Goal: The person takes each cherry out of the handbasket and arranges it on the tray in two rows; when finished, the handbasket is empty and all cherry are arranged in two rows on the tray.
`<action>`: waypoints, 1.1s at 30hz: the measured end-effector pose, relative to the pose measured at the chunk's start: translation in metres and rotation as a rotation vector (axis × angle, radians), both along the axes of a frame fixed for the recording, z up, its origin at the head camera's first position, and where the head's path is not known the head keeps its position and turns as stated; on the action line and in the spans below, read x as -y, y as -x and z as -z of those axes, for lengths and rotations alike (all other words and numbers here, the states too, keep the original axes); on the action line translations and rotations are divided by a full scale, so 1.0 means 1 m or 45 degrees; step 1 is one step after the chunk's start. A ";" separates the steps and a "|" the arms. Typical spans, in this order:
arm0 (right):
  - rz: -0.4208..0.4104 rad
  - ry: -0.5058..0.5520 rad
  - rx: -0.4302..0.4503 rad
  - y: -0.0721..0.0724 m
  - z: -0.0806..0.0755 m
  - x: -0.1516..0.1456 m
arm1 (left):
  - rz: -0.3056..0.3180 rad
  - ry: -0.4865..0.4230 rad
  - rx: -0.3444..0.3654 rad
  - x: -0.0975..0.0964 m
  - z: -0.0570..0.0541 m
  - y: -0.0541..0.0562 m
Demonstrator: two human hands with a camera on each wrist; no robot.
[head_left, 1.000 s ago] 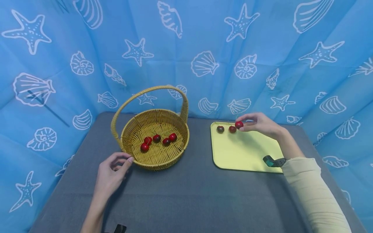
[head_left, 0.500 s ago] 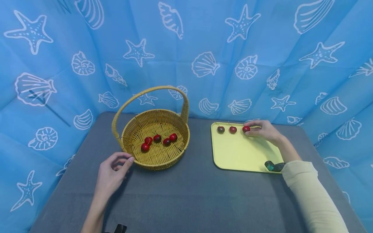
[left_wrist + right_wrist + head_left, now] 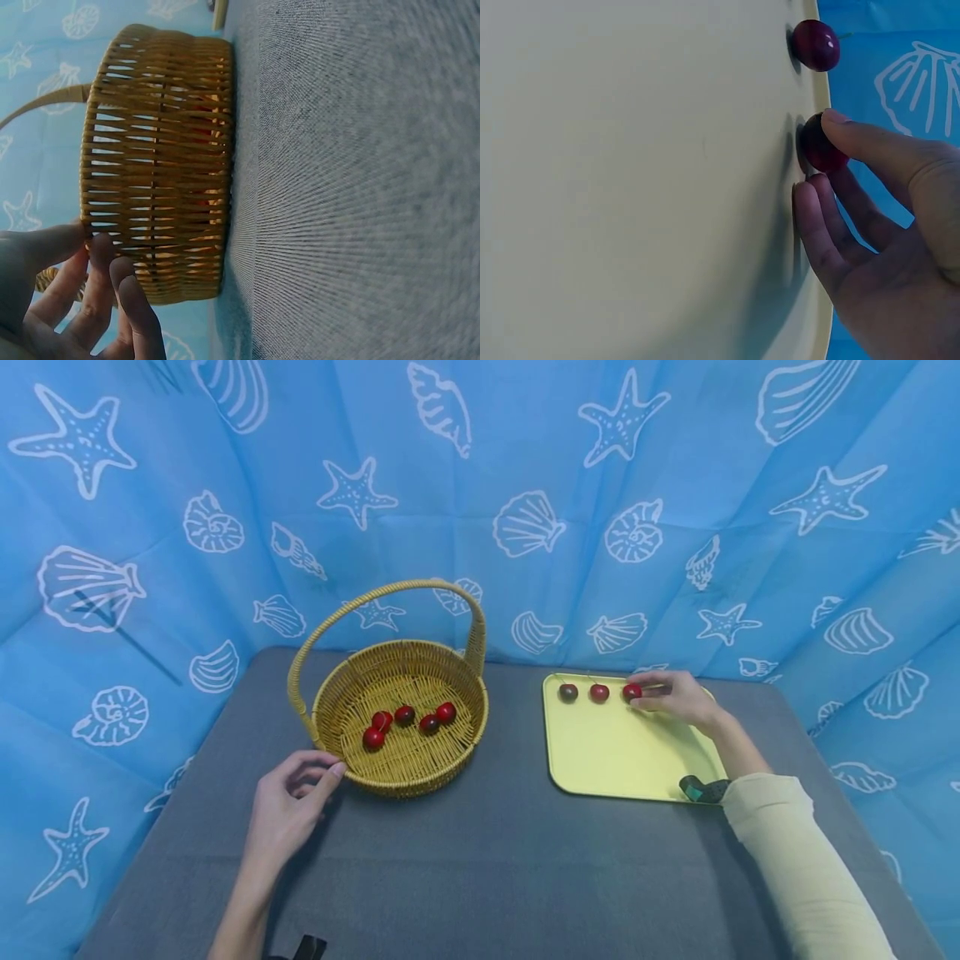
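Note:
My right hand (image 3: pixel 678 700) pinches a red cherry (image 3: pixel 632 692) between thumb and fingers at the far edge of the yellow tray (image 3: pixel 615 760). In the right wrist view the thumb lies over this cherry (image 3: pixel 823 144), which is at the tray surface. Two more cherries, a dark one (image 3: pixel 567 692) and a red one (image 3: pixel 599 692), sit to its left in a row. My left hand (image 3: pixel 288 806) pinches the near-left rim of the round wicker basket (image 3: pixel 408 789). Several cherries (image 3: pixel 403 716) lie on the basket floor. The left wrist view shows thumb and fingertips at the basket's rim (image 3: pixel 86 187).
The basket's tall handle (image 3: pixel 390 587) arches over its far side. A grey cloth (image 3: pixel 465 877) covers the table under basket and tray. Behind stands a blue curtain (image 3: pixel 465 485) with white shells and starfish.
My right hand has moved a little right and down with the cherry, setting it apart from the two others on the tray. The left hand stays on the basket rim.

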State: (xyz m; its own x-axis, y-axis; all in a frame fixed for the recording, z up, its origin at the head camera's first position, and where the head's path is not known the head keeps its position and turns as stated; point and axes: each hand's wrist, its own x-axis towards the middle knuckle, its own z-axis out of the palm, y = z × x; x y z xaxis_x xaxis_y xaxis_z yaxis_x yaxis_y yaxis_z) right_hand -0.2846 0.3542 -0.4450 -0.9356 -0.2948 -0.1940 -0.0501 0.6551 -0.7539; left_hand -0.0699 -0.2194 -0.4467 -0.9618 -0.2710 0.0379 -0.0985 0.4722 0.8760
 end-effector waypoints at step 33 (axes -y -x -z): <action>-0.116 0.239 -0.041 -0.027 -0.077 0.095 | -0.008 -0.008 0.034 0.000 0.000 0.001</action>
State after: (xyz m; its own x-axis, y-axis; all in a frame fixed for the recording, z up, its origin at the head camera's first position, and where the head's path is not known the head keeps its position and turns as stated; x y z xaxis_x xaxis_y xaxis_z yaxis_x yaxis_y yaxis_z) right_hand -0.2571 0.2596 -0.3677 -0.9083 -0.4066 -0.0979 -0.1291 0.4952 -0.8591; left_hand -0.0714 -0.2197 -0.4468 -0.9607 -0.2775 0.0101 -0.1254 0.4659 0.8759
